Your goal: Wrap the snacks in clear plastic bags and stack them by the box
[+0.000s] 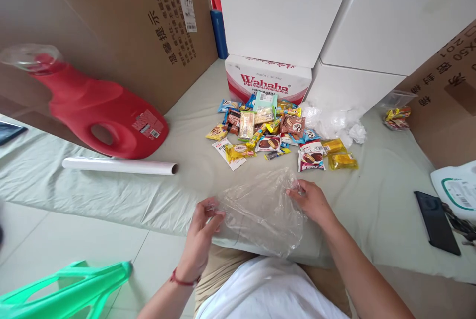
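A clear plastic bag is stretched between my two hands, just above the near edge of the cloth-covered surface. My left hand pinches one side of it, with thumb and fingers closed on the film. On the other side, my right hand grips the bag near its upper corner. The bag looks flat, with nothing visible inside. Beyond it lies a heap of small wrapped snacks in several colours. Closest to my right hand is a dark red and white snack packet.
Left stand a red detergent bottle and a white roll. Behind the snacks are a Wahaha box and crumpled clear bags. A black phone lies right. Cardboard boxes flank the surface; a green stool stands below.
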`<state>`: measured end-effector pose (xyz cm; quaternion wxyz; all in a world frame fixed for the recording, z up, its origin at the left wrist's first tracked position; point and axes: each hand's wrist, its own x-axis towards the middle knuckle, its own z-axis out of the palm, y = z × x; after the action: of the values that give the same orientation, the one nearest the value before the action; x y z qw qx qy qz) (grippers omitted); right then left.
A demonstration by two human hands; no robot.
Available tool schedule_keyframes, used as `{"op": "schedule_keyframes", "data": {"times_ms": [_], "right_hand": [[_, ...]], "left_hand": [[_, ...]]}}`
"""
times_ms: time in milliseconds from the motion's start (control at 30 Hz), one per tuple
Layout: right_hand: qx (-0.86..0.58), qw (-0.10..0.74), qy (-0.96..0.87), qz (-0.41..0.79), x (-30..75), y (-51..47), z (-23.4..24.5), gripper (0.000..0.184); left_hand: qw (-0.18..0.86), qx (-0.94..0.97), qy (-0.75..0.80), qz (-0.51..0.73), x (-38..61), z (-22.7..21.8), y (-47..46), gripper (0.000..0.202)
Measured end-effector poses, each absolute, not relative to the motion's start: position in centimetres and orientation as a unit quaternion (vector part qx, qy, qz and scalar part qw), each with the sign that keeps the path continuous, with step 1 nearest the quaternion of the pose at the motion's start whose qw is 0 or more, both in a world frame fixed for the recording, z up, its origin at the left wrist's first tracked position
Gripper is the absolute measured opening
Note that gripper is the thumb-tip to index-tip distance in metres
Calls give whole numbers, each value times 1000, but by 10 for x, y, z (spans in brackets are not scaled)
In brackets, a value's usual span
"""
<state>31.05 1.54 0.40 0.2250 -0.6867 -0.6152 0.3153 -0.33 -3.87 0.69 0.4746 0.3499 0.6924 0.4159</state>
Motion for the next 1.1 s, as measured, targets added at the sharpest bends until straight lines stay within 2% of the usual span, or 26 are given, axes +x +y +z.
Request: {"op": "schedule_keyframes", "data": {"times_ms": [100,167,233,400,467,567,633,833,1000,1100], "right_hand": [[-626,237,-649,360,302,27,6,20],[-587,262,-659,392,299,32,13,18],[-541,280,-659,441,298,37,20,19],[-468,298,-637,535,304,40,31,31],[-471,303,-607,564,310,38,31,34],[-490,326,-532,609,321,36,29,38],[-510,348,-475,627,328,37,25,43],[-571,399,-381,608,338,41,4,53],[-608,419,-379,558,343,44,-10,59],[-603,434,-388,545,343,44,-12,61]], "left_hand": [[338,401,746,411,-31,29,-44,51],[320,446,727,412,-32,44,-28,48],[411,459,675,405,-17,51,-2,49],[642,437,536,332,47,30,63,77],[695,450,488,277,64,20,75,71],[723,462,445,257,72,13,80,46],[724,440,444,291,70,13,77,47],[646,385,508,420,62,3,69,53],[539,381,603,448,49,-10,76,53],[377,424,687,454,39,-4,71,57]]}}
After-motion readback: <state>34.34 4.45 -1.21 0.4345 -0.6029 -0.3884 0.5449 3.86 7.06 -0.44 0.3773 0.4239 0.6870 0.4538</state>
